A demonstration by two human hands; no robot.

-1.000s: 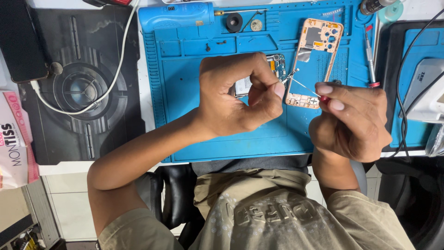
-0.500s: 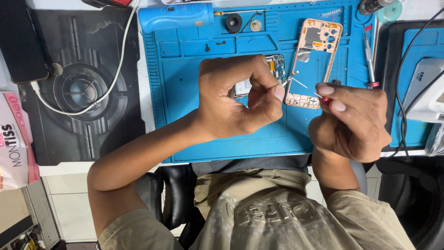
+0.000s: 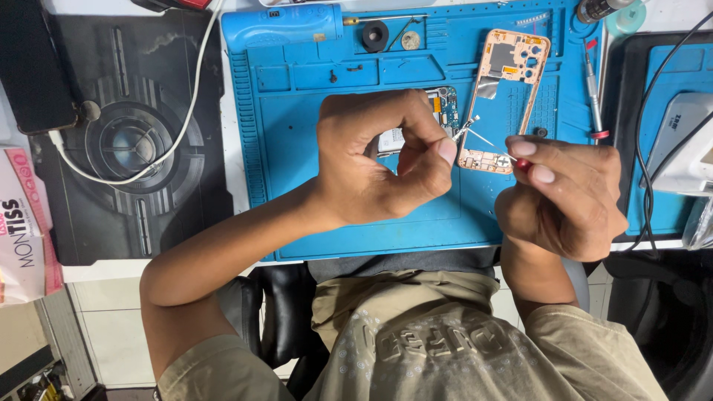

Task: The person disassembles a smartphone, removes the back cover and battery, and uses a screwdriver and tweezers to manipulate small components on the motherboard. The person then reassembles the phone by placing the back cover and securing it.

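Left hand point(image 3: 379, 160): curled over the middle of the blue repair mat point(image 3: 297, 171); its grip is closed, thumb and forefinger pinched on a small silvery part point(image 3: 466, 128) that juts toward the right.
Right hand point(image 3: 568, 197): at the mat's right edge, its grip closed around a red-handled precision screwdriver point(image 3: 512, 157); the thin shaft points up and left toward the silvery part.
Circuit board point(image 3: 448, 108): lies on the mat under and behind the left fingers, mostly hidden by them.
Orange phone frame point(image 3: 509, 93): lies flat on the mat just beside the board, long side running away from the person; its lower end sits close to the screwdriver tip.
Second screwdriver point(image 3: 594, 93): rests along the mat's right border, apart from both hands.
Small round parts point(image 3: 375, 35): sit in the trays at the mat's far edge.
Black pad point(image 3: 126, 148): left of the mat on the desk, crossed by a white cable point(image 3: 189, 111).
Black phone point(image 3: 33, 63): at the pad's far left corner, joined to the cable.
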